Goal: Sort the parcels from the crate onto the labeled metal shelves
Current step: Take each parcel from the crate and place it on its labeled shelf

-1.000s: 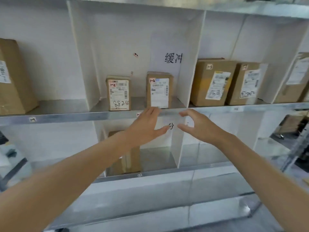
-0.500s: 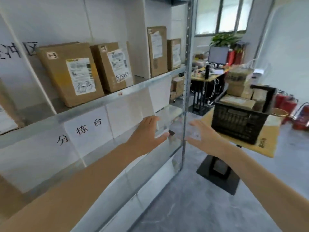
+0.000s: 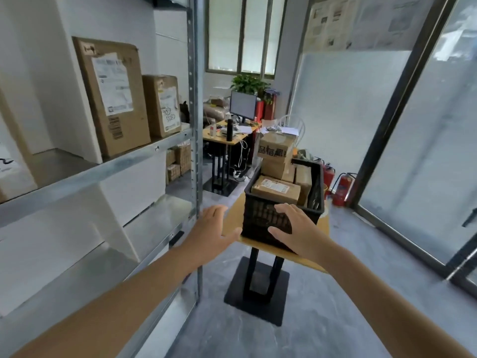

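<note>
Bright daylight comes from the windows (image 3: 242, 34) and glass wall (image 3: 426, 156); shadows are soft. The picture is slightly soft, and straight lines bend at the edges.

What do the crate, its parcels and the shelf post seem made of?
Crate: black moulded plastic, probably, given its latticed wall. Parcels: matte brown cardboard with paper labels stuck on. Shelf post: dull grey metal, perhaps galvanised steel, with a mottled sheen and punched holes.

Small wooden pedestal table (image 3: 233, 215) carrying a black crate (image 3: 260, 215), metal shelf (image 3: 124, 164) to its left bearing two upright cardboard parcels (image 3: 111, 99)
</note>
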### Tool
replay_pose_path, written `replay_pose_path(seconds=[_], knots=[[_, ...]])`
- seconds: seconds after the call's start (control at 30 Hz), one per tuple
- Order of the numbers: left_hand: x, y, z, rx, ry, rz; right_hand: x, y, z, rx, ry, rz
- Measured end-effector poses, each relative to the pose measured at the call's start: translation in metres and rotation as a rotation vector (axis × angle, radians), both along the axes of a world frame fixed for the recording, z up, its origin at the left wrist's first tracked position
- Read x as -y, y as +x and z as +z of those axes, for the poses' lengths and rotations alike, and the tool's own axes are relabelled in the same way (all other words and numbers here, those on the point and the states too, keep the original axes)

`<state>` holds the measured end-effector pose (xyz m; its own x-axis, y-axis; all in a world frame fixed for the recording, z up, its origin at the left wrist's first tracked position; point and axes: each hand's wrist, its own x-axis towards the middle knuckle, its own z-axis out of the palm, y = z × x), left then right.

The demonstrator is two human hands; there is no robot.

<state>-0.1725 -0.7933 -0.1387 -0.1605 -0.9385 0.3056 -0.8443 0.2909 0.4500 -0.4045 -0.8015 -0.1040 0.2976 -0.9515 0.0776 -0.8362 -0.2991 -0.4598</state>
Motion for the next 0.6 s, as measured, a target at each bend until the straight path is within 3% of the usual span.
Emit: replay_pose_path(seconds=[0.27,0.6], knots=[[0.124,-0.079,0.009,0.075,-0.104,-0.201,0.095,-0.063,-0.016,0.016,0.073,-0.185],[0.290,-0.119,0.028,0.127,-0.051,-0.121,0.276,-0.119,0.006,0.112,0.111,-0.123]])
